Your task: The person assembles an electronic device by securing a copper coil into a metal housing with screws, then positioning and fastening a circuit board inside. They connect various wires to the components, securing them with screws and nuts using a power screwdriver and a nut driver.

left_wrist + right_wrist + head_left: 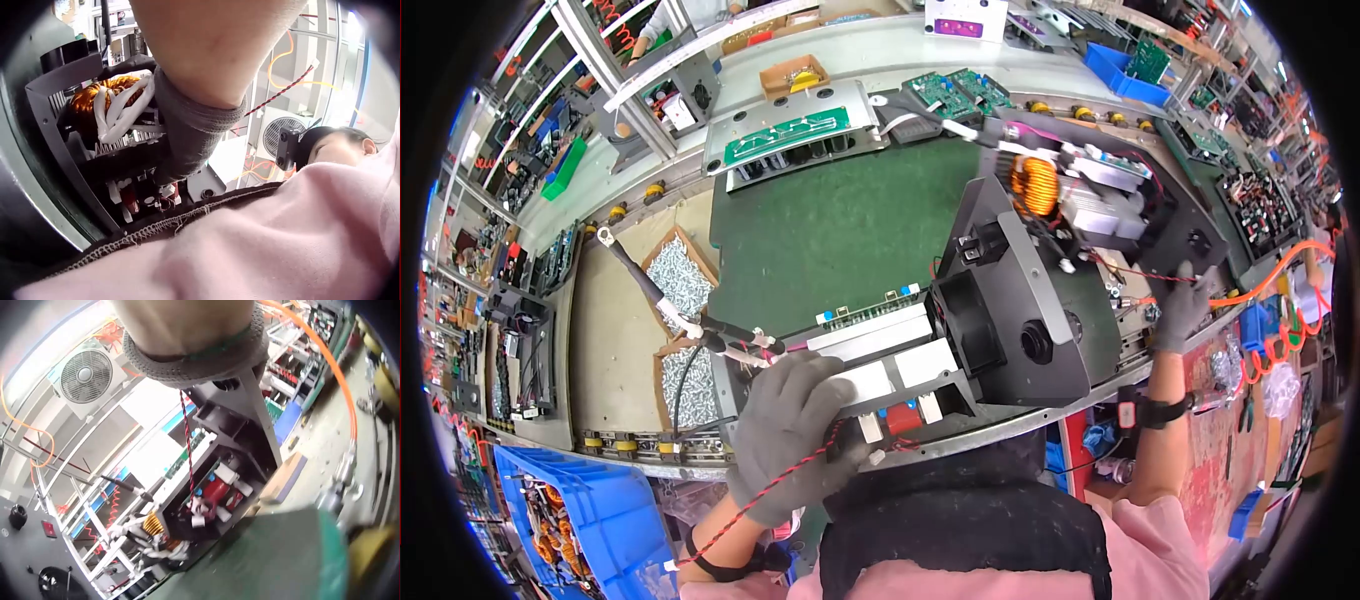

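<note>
My left gloved hand (790, 430) lies over the left end of a black metal chassis (1055, 300) with white blocks on top, fingers bent over its edge. A red-and-black twisted wire (775, 485) trails across that hand. In the left wrist view the glove (190, 131) reaches down beside an orange copper coil (103, 100) and thick white leads (128, 112). My right gloved hand (1185, 310) is at the near corner of a second black unit (1190, 240) carrying another copper coil (1035, 185). Its fingertips overlap the plate edge; I cannot tell whether they pinch it.
A green mat (830, 220) lies under the chassis on the bench. Screws fill cardboard trays (690, 385) at left. A blue bin (590, 510) stands below the front edge. An orange hose (1270, 280) loops at right; green circuit boards (945, 95) sit behind.
</note>
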`<state>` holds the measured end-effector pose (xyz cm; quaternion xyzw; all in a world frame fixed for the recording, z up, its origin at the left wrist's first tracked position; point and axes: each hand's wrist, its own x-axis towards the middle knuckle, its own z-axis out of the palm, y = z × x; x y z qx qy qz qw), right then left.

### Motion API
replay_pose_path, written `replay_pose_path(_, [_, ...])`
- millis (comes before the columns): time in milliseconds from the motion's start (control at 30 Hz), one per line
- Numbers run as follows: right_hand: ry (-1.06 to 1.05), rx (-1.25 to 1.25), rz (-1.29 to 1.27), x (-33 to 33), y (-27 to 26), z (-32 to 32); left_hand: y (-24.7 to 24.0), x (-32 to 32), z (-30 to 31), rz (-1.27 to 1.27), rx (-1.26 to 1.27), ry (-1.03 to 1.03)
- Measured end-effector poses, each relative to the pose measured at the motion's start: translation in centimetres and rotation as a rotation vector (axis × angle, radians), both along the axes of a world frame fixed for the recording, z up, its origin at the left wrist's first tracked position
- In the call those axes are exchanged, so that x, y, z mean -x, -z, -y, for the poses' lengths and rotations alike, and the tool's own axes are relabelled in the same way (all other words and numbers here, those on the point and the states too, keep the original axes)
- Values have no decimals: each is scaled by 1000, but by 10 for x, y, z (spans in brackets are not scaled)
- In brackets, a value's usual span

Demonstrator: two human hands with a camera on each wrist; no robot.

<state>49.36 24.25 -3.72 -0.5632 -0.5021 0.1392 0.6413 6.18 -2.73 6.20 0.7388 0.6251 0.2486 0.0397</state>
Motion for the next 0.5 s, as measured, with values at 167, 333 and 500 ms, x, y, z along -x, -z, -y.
replay_pose_path(167, [56, 345, 869, 37, 22, 15, 16, -3, 7, 17, -78, 11])
replay_pose_path(333, [-357, -361, 303, 145, -69, 93, 12, -18, 23, -100, -159, -25])
replay_pose_path(500, [-1140, 358, -279, 224, -108, 115, 27, -25, 46, -168, -231, 24])
